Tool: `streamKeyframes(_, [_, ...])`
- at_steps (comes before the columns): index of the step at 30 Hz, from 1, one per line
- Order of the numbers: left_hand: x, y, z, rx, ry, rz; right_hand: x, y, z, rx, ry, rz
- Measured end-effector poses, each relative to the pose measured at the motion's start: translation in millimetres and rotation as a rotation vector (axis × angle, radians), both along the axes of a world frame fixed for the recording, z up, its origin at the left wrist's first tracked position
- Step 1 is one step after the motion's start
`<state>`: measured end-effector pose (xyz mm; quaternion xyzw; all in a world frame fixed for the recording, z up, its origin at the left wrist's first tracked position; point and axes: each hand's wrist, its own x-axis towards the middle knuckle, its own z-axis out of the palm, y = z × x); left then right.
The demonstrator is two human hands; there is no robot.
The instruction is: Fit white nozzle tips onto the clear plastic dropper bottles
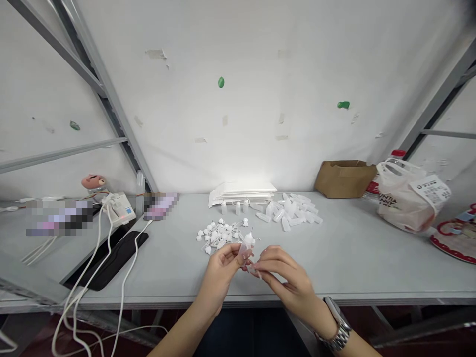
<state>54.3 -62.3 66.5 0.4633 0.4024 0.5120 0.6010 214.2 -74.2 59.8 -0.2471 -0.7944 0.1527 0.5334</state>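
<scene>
— Grey bench top [372, 258] under a patched white wall [238, 99] is most of what reaches my screen. What's laid out on it?

— Far right, a brown paper bag [344, 178] and a white plastic carrier bag [407, 198]. Far centre, a stack of white packets [241, 191]. White cables [122, 277] trail off the left side. Mid-bench sits a heap of translucent plastic bottles [288, 212], and nearer, to its left, a tangle of white caps [219, 237].

— And the hands?

— My view has the left hand [219, 277] pinching a small translucent bottle [243, 248], tilted just above the bench near its near edge. The right hand [290, 275], a metal wristwatch [334, 322] on its wrist, is curled, fingertips closed on a pale piece [255, 270]. Neither is a fist.

— What could go wrong?

— That bottle looks slick, so a loosened pinch could drop it into the caps or off the edge.

— Anything hidden?

— Fingers cover the pale piece, so I can't tell what it is or whether it touches the bottle. Two pixelated patches hide things at the far left.
</scene>
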Motion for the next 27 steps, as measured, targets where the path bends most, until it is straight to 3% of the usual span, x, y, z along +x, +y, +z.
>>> streamKeyframes(5, [2.3,-1.3,1.7,0.041,0.040,0.052,4.1,-0.8,2.0,-0.073,0.150,-0.022])
streamKeyframes(15, [4.0,-7.8,-3.2,0.185,0.169,0.143,2.4,-6.9,6.0,-0.429,0.485,-0.001])
streamKeyframes(21, [2.1,-15.3,-4.8,0.455,0.402,0.230,1.2,-1.7,8.8,-0.702,0.699,0.143])
streamKeyframes(27, [-1.6,-20.9,-0.1,0.712,0.579,0.324,0.1,-3.1,12.2,-0.798,0.713,0.158])
